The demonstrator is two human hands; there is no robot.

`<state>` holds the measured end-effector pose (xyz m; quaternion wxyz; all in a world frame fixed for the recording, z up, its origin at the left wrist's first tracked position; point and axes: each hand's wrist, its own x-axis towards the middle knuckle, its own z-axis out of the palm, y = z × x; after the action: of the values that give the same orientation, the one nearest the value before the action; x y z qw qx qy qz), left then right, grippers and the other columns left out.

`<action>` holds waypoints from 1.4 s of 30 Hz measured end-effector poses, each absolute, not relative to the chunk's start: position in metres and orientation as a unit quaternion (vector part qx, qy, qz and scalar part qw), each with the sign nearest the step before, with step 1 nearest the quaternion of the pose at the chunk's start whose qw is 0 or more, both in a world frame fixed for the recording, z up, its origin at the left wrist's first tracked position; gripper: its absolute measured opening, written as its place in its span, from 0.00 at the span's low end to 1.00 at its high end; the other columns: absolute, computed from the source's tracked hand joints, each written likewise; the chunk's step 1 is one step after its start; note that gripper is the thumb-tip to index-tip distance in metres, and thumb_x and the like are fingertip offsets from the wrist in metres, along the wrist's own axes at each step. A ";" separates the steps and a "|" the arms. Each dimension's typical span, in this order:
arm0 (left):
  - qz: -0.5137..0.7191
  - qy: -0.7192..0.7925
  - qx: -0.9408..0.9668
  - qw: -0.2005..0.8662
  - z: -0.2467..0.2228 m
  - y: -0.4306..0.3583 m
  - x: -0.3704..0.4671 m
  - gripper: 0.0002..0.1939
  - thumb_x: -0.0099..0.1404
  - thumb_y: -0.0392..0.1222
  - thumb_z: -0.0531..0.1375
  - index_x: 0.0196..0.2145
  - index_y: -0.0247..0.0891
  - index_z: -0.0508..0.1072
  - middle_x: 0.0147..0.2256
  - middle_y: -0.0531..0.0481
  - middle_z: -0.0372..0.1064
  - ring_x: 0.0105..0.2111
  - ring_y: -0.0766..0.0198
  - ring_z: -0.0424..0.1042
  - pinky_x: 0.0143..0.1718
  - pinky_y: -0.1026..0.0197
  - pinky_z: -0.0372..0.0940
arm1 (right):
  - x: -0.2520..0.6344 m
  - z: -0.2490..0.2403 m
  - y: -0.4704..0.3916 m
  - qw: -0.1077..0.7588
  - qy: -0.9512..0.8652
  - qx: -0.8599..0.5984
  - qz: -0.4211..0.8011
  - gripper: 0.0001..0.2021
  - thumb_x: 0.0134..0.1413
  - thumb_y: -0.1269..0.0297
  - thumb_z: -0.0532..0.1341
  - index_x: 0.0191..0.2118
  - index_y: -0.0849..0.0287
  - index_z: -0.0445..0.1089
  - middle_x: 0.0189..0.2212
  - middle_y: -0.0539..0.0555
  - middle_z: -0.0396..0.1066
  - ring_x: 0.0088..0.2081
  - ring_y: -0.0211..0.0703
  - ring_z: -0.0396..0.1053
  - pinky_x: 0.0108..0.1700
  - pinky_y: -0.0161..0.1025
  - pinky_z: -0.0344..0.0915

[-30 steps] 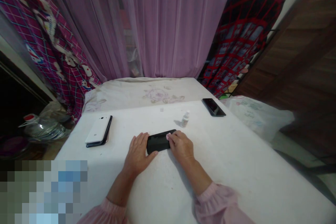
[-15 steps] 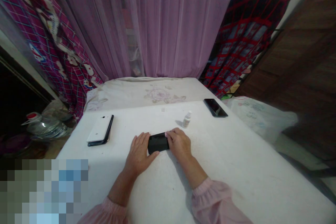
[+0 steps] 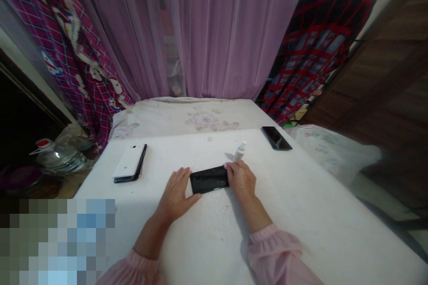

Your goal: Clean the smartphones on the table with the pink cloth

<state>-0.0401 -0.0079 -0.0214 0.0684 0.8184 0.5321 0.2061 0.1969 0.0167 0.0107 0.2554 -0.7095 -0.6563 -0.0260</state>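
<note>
A black phone (image 3: 209, 181) lies flat on the white table, its dark glossy face up with faint smears on it. My left hand (image 3: 176, 193) rests at the phone's left end, thumb and fingers spread around that edge. At the right end is my right hand (image 3: 241, 179), its fingers pinched together on something small and pale, mostly hidden, against the phone's upper right corner. Just behind the right hand stands a small white bottle (image 3: 240, 150).
A white phone (image 3: 129, 162) sits on darker phones at the table's left. Another dark phone (image 3: 277, 138) lies at the back right. A pixelated patch covers the lower left. Beyond the table (image 3: 284, 213) hang purple curtains (image 3: 220, 31); a large water bottle (image 3: 60, 156) stands left.
My right hand has slid right along the phone to its right end, uncovering more of the dark face. The left hand has stayed at the left end.
</note>
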 end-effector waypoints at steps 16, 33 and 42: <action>0.222 0.541 0.807 0.081 -0.019 -0.010 -0.037 0.32 0.58 0.47 0.62 0.58 0.39 0.62 0.61 0.39 0.60 0.63 0.47 0.56 0.64 0.39 0.48 | 0.118 0.019 0.007 0.215 -0.759 -0.614 0.012 0.10 0.61 0.65 0.57 0.35 0.51 0.77 0.33 0.52 0.72 0.35 0.41 0.66 0.33 0.36 0.58; 0.229 0.571 0.783 0.088 -0.012 -0.010 -0.030 0.28 0.54 0.39 0.60 0.53 0.36 0.67 0.59 0.41 0.64 0.62 0.49 0.58 0.64 0.43 0.51 | 0.121 0.032 -0.017 0.229 -0.809 -0.534 0.085 0.11 0.59 0.68 0.58 0.33 0.50 0.78 0.32 0.49 0.73 0.35 0.37 0.69 0.36 0.32 0.60; 0.237 0.556 0.794 0.069 -0.015 -0.010 -0.032 0.27 0.56 0.41 0.61 0.54 0.38 0.66 0.58 0.41 0.64 0.61 0.48 0.59 0.63 0.41 0.51 | 0.131 0.035 -0.029 0.213 -0.790 -0.551 0.165 0.10 0.57 0.68 0.60 0.36 0.47 0.79 0.33 0.48 0.73 0.35 0.36 0.69 0.35 0.31 0.60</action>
<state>-0.0324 -0.0100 -0.0151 0.0688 0.7935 0.5563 0.2369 0.1312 -0.0287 0.0348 0.2126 -0.5506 -0.7903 0.1647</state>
